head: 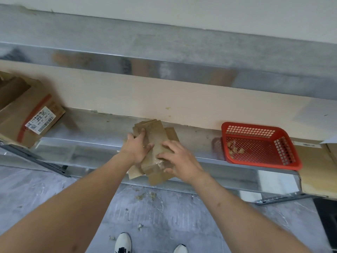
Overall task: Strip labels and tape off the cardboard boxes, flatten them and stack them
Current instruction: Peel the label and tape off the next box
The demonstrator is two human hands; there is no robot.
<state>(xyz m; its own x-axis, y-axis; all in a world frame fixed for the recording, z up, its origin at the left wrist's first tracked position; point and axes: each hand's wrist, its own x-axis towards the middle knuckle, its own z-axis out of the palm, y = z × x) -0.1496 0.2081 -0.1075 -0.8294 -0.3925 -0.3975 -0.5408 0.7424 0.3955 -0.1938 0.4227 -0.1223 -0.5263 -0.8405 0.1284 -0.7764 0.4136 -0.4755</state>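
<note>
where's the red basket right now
In the head view the red basket sits on the metal shelf, to the right of both hands and the small flattened box they hold.

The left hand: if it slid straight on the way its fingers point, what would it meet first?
The left hand points up and away across the small flattened box it holds. Going on, it would probably clear the cardboard's far edge and meet the beige wall panel behind the metal shelf; depth is hard to judge.
</note>
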